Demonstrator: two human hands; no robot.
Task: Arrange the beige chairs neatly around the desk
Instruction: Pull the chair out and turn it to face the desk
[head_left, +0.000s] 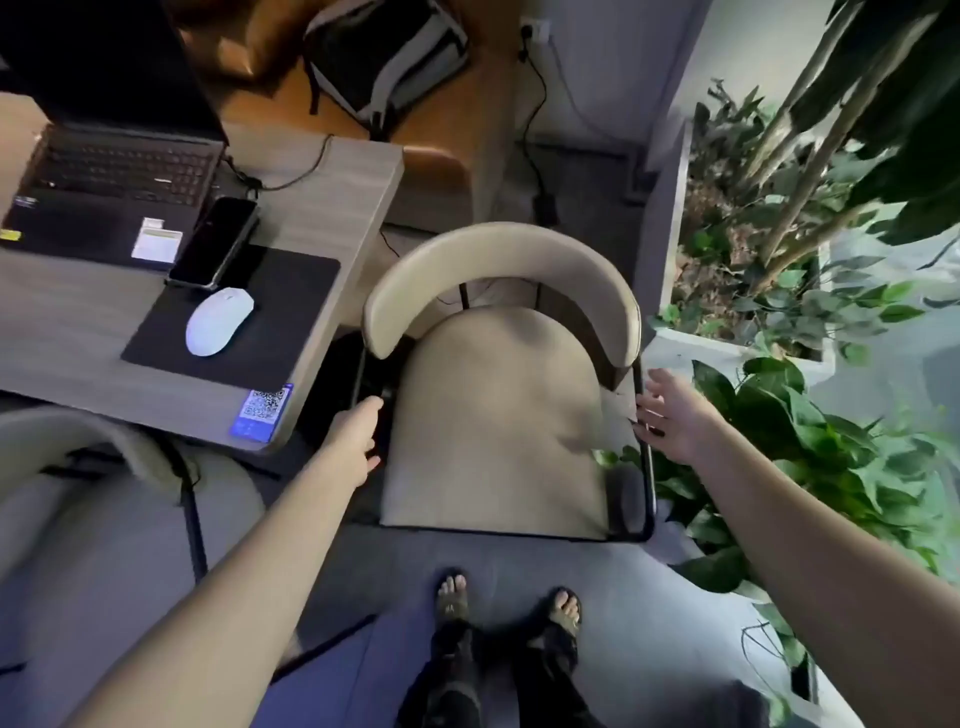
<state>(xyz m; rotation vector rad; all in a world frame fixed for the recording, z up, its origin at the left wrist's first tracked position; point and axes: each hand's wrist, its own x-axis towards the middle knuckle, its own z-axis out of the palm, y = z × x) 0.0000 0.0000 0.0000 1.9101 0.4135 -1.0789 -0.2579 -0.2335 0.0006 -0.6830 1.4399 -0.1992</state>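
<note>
the left hand has its fingers curled on the left frame of the beige chair; the right hand, fingers apart, hovers by its right frame. the chair stands off the bench's right edge.

A chair stands on the floor just right of the bench corner, its curved back on the far side. A laptop sits at the bench's far left; a phone lies at its right edge, partly on a pad that carries a mouse. A backpack lies beyond the bench. Plants fill the right side. A second chair is at lower left, before the bench. The left hand is at the chair's left edge, the right hand at its right frame.
</note>
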